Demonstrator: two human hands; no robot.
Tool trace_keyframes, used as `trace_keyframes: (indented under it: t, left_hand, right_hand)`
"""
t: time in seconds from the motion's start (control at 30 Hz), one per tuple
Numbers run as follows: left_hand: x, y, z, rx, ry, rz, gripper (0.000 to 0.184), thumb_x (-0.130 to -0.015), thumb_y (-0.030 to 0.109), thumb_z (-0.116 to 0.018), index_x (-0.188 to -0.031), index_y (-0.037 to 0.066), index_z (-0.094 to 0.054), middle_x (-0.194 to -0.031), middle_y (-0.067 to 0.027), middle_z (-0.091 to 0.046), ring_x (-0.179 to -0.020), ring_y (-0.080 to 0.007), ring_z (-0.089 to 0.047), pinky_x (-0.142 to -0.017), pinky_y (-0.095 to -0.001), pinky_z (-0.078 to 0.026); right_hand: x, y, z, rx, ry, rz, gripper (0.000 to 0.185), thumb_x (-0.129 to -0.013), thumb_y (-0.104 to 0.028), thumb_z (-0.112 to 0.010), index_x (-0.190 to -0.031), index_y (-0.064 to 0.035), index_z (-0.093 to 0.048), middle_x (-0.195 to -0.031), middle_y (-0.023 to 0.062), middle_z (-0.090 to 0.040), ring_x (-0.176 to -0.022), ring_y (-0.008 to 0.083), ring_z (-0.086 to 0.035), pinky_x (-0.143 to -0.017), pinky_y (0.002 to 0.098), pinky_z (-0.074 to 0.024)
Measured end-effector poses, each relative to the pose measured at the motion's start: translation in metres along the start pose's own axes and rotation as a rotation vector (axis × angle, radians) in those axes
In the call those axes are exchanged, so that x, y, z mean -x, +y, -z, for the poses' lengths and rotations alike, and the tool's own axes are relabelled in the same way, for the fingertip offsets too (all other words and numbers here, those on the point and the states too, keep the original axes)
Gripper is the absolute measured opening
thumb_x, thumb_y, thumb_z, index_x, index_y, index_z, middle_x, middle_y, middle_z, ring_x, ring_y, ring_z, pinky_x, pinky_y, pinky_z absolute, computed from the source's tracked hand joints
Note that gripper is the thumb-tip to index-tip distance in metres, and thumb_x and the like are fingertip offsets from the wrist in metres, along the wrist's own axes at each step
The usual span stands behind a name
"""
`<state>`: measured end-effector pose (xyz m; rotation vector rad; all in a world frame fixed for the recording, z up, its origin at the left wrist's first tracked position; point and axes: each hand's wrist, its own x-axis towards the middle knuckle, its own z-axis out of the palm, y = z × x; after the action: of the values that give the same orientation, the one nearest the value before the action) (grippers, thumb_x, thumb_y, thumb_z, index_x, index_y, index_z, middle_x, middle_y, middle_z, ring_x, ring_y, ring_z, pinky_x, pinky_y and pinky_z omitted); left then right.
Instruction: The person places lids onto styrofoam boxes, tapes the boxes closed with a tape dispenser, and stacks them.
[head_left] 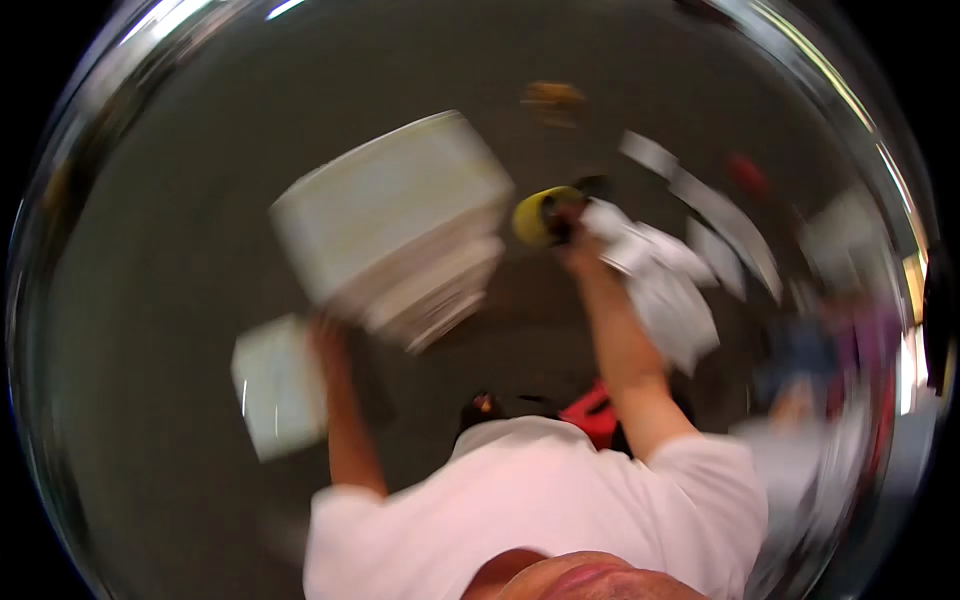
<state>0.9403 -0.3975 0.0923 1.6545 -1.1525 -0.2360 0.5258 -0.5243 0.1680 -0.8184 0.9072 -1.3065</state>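
Observation:
My right hand point(572, 228) is closed around a yellow tape roll point(537, 218) with a dark middle. White crumpled sheets point(660, 285) lie beside the right wrist and forearm; paper or plastic, I cannot tell which. My left hand point(325, 335) is smeared by motion, and its fingers do not show clearly. It is between a flat white piece point(280, 390) on its left and a stack of pale boxes or sheets point(400, 215) above it. Whether it grips either of them cannot be made out.
Dark floor point(200, 220) spreads around. A small orange-brown thing point(553, 98) lies at the far side, and white strips point(725, 205) are to the right. Near my body is a red object point(592, 412). Blurred blue and purple things point(810, 350) stand at the right edge.

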Motion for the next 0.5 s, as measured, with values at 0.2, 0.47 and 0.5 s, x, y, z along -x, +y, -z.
trace_keyframes:
  t: [0.2, 0.47, 0.5]
  left_hand:
    - [0.198, -0.030, -0.131, -0.155, -1.299, -0.357, 0.027, -0.093, 0.026, -0.051, -0.103, 0.006, -0.065, -0.100, -0.0137, -0.066, -0.092, -0.0299, -0.064, -0.082, -0.0455, -0.049]
    - [0.274, -0.072, -0.166, -0.636, -1.954, -1.458, 0.020, -0.088, 0.021, -0.054, -0.095, 0.011, -0.069, -0.092, -0.0092, -0.068, -0.085, -0.0254, -0.066, -0.074, -0.0484, -0.051]
    - [0.260, -0.076, -0.197, -0.640, -1.850, -1.542, 0.019, -0.088, 0.021, -0.055, -0.094, 0.011, -0.070, -0.091, -0.0086, -0.069, -0.084, -0.0249, -0.067, -0.073, -0.0488, -0.052]
  right_hand:
    - [0.367, 0.063, 0.170, 0.350, 1.030, -0.420, 0.060, -0.067, -0.044, -0.080, -0.110, -0.0052, -0.065, -0.103, 0.0132, -0.064, -0.096, 0.0244, -0.061, -0.083, 0.0387, -0.0488]
    - [0.871, 0.183, 0.055, 0.179, 2.540, -0.733, 0.052, -0.066, -0.030, -0.080, -0.094, 0.0113, -0.066, -0.093, 0.0207, -0.069, -0.084, 0.0338, -0.069, -0.073, 0.0448, -0.0525]
    - [0.883, 0.185, 0.018, -0.020, 2.646, -0.763, 0.055, -0.070, -0.025, -0.077, -0.104, 0.0141, -0.062, -0.100, 0.0247, -0.067, -0.086, 0.0355, -0.068, -0.072, 0.0462, -0.0514]
